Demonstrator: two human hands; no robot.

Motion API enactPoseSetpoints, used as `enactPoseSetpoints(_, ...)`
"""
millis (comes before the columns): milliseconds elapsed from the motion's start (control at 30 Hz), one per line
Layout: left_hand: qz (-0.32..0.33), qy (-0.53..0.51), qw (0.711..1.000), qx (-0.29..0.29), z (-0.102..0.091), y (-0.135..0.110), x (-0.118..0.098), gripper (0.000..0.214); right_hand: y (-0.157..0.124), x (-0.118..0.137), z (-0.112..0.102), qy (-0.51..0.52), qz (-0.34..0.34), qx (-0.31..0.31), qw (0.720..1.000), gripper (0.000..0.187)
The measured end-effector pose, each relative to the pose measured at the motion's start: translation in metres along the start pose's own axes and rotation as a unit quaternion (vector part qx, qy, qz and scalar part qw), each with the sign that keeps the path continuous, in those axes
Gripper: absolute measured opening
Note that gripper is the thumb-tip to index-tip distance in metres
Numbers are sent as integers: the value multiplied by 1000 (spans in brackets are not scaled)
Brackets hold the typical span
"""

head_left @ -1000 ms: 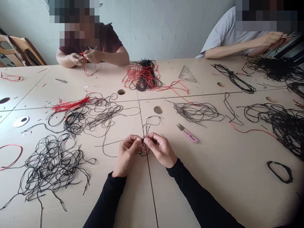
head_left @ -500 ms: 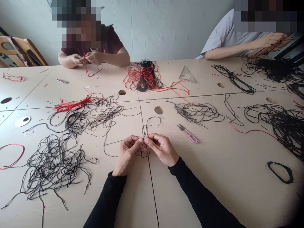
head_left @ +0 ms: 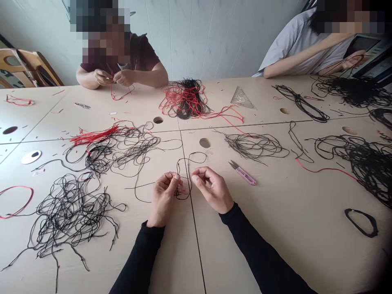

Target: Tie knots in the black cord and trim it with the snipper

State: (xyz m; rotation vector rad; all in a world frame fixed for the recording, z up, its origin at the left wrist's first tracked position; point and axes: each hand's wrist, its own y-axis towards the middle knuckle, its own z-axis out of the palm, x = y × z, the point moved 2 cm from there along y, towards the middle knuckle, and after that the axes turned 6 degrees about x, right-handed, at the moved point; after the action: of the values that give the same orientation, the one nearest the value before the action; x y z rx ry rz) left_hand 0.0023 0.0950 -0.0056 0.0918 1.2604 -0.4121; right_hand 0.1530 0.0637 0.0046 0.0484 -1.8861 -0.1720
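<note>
Dressed in black

The left sleeve [head_left: 139,257] and the right sleeve [head_left: 260,253] are long, plain and matte black, narrowing to snug, slightly bunched cuffs [head_left: 229,213]. The left hand [head_left: 164,197] and the right hand [head_left: 214,191] are bare.

Light from your left leaves pale glare on the smooth beige tabletop [head_left: 275,212]; soft shadow falls beside your long black sleeves [head_left: 260,249]. Your lower-right corner sinks into darkness, and coarse mosaic blocks [head_left: 101,36] blur faces.

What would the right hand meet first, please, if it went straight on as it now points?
The right hand would probably meet the thin black cord just ahead of it, though depth is unclear.
</note>
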Motion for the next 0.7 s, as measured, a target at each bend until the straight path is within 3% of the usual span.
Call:
enactPoseSetpoints(67, 19, 49, 999, 10, 1, -1, 4, 22, -2, 5, 0, -40, -40, -35, 998, 14)
enactPoseSetpoints(167, 67, 175, 981, 40, 2, -2, 9, 18, -4, 11, 4, -114, -102, -27, 988, 15)
enactPoseSetpoints(367, 100, 302, 948, 11, 4, -4, 10, 20, -1, 8, 9, -142, -107, -9, 984, 10)
enactPoseSetpoints(467, 101, 294, 950, 7, 6, -5, 7, 26, -1, 8, 9, -127, -101, -4, 987, 12)
enactPoseSetpoints(567, 73, 228, 971, 20, 6, -7, 6, 24, -2, 9, 9, -100, -77, 5, 992, 14)
enactPoseSetpoints(700, 39, 147, 988, 25, 6, -7, 6, 24, -3, 4, 6, 17, 14, 16, 1000, 14)
